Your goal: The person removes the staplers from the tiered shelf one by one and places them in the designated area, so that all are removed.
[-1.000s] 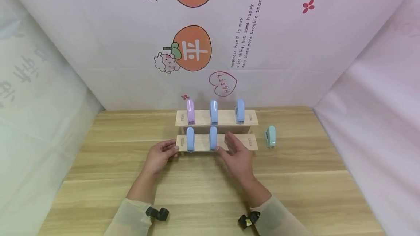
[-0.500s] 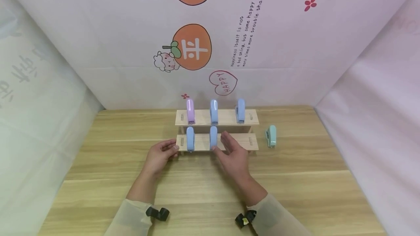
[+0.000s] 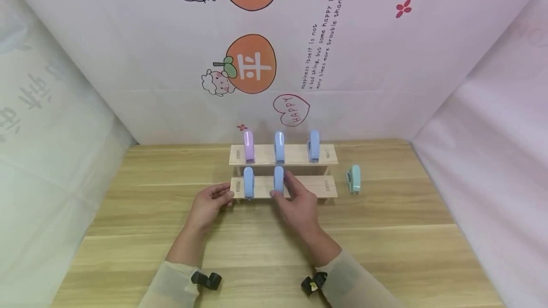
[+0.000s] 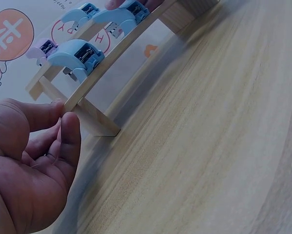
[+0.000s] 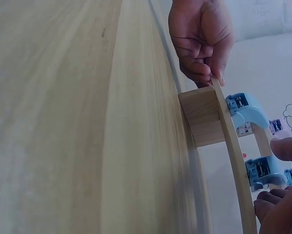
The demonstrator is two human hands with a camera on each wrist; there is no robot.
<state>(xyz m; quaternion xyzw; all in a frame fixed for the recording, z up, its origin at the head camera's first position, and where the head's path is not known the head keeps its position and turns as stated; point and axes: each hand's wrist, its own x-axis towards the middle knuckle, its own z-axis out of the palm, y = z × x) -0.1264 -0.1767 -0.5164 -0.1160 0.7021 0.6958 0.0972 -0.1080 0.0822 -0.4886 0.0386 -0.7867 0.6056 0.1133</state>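
Note:
A light blue stapler point(image 3: 278, 179) stands mid-way along the front plank point(image 3: 306, 187) of a small two-step wooden rack. My right hand point(image 3: 299, 208) straddles this stapler, thumb at its left front and fingers along its right side; firm contact cannot be made out. With thumb and fingers my left hand point(image 3: 207, 206) pinches the left end of the front plank, clearly shown in the left wrist view. Another light blue stapler point(image 3: 248, 183) stands near that end. On the rear plank point(image 3: 264, 154) stand a purple stapler point(image 3: 249, 147) and two blue staplers point(image 3: 279, 147).
A mint green stapler point(image 3: 353, 178) stands on the wooden table point(image 3: 265, 251) to the right of the rack. Behind the rack rises a white printed cloth point(image 3: 355, 108). White cloth also hangs at both sides.
My right hand has shifted left along the front plank, its thumb passing to the left front of the middle stapler. My left hand has stayed at the plank's end. The staplers keep their places.

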